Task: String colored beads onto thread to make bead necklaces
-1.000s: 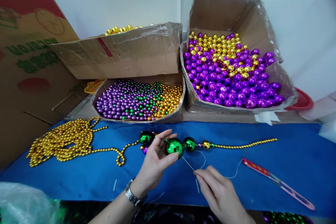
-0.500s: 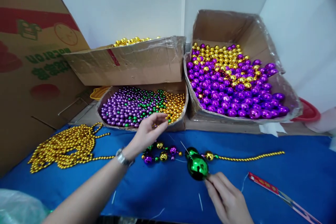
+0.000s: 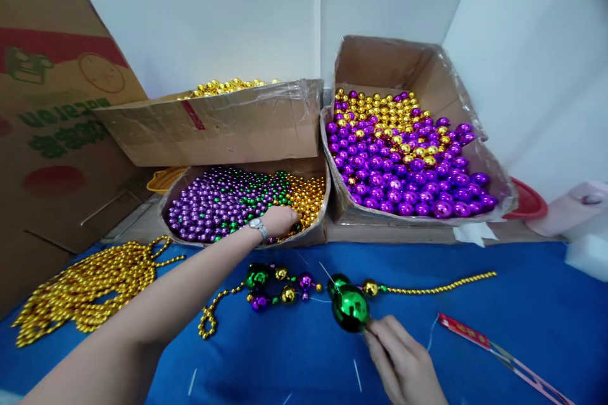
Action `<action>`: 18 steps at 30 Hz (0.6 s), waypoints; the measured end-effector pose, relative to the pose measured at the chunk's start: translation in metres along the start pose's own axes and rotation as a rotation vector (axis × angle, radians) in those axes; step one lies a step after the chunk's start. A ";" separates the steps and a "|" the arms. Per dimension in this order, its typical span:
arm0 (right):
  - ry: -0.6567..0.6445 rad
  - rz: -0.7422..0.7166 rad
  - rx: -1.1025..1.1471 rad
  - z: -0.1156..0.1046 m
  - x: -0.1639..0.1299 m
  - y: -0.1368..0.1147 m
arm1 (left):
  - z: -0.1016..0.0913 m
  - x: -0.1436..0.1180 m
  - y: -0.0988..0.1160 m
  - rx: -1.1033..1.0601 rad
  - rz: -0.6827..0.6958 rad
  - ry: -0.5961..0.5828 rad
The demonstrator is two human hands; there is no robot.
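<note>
My left hand (image 3: 281,221), with a watch (image 3: 259,228) on the wrist, reaches into the low box of small beads. Its fingers curl down at the edge of the small gold beads (image 3: 308,197), and the fingertips are hidden. My right hand (image 3: 403,357) pinches a large shiny green bead (image 3: 350,309) at its lower right. A thin needle (image 3: 327,272) sticks out past the bead's upper left. Behind it lies another green bead (image 3: 338,283). A string of mixed purple, gold and green beads (image 3: 288,294) rests on the blue cloth (image 3: 285,361) between my hands.
A taller carton (image 3: 349,212) of purple and gold balls stands at the back right. Gold bead chains (image 3: 95,291) lie on the left, near a big cardboard box (image 3: 57,139). Red-handled snips (image 3: 463,331) are at the right. A red basin (image 3: 527,199) sits behind the carton.
My left hand has moved from above the box's front edge down into the small beads, its fingers curling. My right hand keeps hold of the green bead. The view has shifted slightly.
</note>
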State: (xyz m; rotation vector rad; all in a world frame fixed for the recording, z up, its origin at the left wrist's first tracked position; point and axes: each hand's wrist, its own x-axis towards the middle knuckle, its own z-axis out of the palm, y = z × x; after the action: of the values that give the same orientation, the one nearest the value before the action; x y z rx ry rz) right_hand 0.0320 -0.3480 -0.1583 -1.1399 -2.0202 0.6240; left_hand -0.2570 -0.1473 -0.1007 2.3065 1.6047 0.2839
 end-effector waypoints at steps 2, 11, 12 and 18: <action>0.003 0.013 0.025 -0.001 0.001 -0.003 | -0.007 -0.009 0.007 -0.113 -0.003 0.046; 0.012 -0.018 0.059 -0.010 0.011 -0.014 | -0.019 -0.085 0.072 -1.338 -0.163 0.072; 0.015 -0.025 0.055 -0.010 0.012 -0.016 | -0.017 -0.089 0.077 -1.437 -0.192 0.044; -0.002 -0.016 0.039 -0.010 0.014 -0.020 | -0.002 -0.099 0.092 -1.617 -0.261 -0.029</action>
State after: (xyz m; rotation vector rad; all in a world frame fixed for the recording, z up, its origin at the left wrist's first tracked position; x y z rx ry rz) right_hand 0.0246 -0.3450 -0.1331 -1.1001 -2.0083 0.6540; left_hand -0.2120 -0.2688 -0.0640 0.8274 0.8959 0.9852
